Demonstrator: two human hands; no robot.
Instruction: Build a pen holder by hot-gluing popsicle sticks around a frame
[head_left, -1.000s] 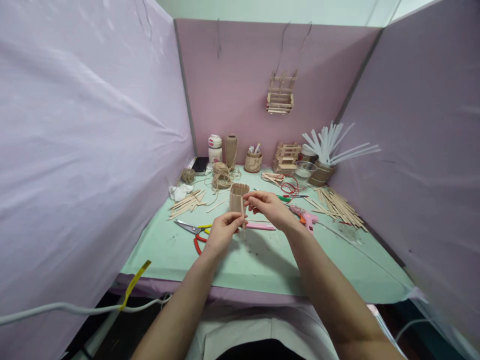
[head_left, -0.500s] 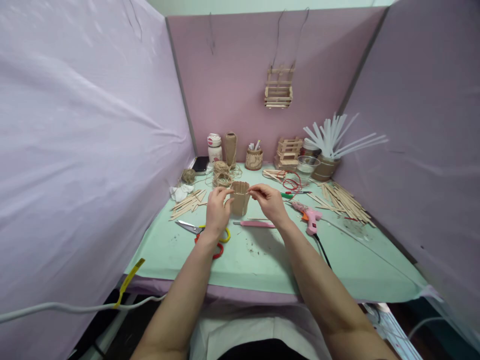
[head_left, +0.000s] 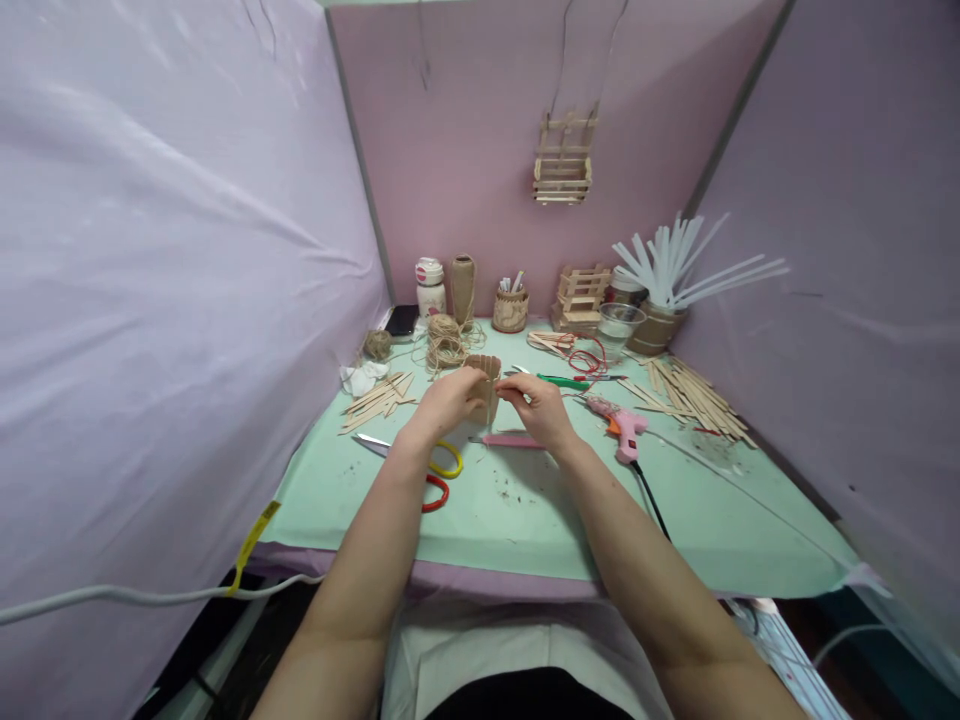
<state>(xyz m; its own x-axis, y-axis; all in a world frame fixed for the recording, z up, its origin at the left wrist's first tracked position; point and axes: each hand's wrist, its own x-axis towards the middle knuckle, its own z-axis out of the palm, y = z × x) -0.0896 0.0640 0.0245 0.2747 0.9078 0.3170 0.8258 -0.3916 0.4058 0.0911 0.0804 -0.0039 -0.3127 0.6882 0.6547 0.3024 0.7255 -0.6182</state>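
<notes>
A small brown cup-shaped holder [head_left: 482, 362] stands on the table just beyond my hands, its lower part partly hidden by them. My left hand [head_left: 452, 398] is at its left front with fingers curled and the thumb below. A thin light string [head_left: 490, 408] hangs in front of the holder between my hands. My right hand [head_left: 538, 405] pinches at this string with thumb and fingertips close together. Just below lies a pink pen-like tool [head_left: 514, 440] with a thin grey tip. Scissors [head_left: 448, 458] with yellow and red handles lie partly under my left forearm.
Green-handled pliers [head_left: 562, 382] and a pink glue gun [head_left: 622, 425] with its cord lie to the right. Wooden sticks [head_left: 697, 400] are spread at both sides. Behind are a twine ball [head_left: 446, 345], a clear cup [head_left: 621, 325] and a pot of white sticks [head_left: 656, 330].
My hands have come closer together in front of the holder, the left moving right across it. The string now hangs down between them. The view has shifted slightly.
</notes>
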